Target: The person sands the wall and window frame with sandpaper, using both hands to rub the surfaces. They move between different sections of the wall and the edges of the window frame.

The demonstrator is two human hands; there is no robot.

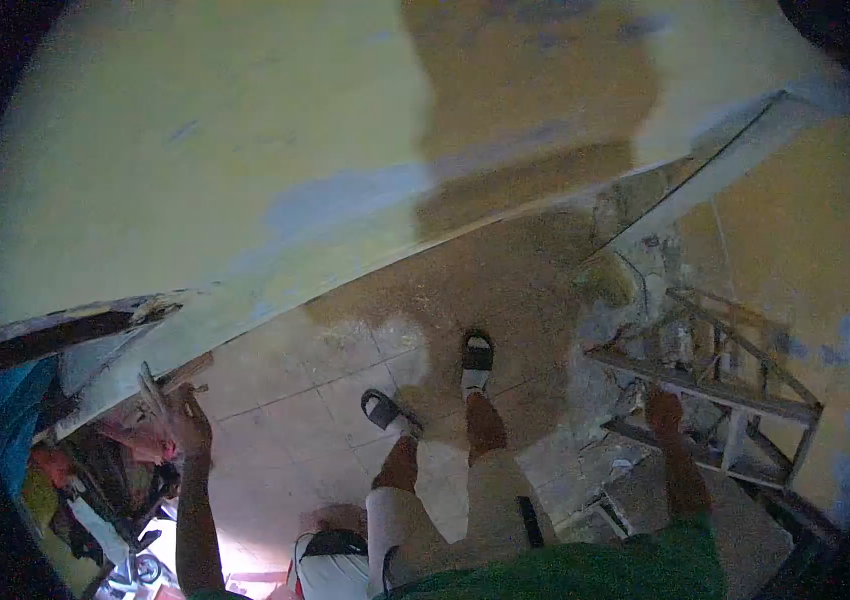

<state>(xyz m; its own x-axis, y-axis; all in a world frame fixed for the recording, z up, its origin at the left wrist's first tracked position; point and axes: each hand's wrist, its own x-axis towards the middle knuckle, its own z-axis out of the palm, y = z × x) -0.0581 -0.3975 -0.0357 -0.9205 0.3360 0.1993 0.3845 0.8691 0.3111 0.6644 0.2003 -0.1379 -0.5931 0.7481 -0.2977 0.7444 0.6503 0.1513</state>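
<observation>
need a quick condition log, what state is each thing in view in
left hand, closed around light stick
light stick, held
right hand, at wooden frame, grip unclear
wooden frame, bars joined, gaps open
sandals, worn on both feet
wall, patchily coloured

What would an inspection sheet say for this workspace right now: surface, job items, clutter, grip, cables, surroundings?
Surface: tiled floor, stained, with pale residue and a darker patch.
Job items: wooden frame, tilted, on the right; pale slender piece on the left, exact kind unclear.
Clutter: heap of mixed items at lower left, beside a blue sheet.
Grip: left hand appears closed on the pale slender piece; right hand appears closed on the wooden frame.
Cables: nothing seen clearly.
Surroundings: yellow wall ahead, patchy, with bluish marks.
</observation>
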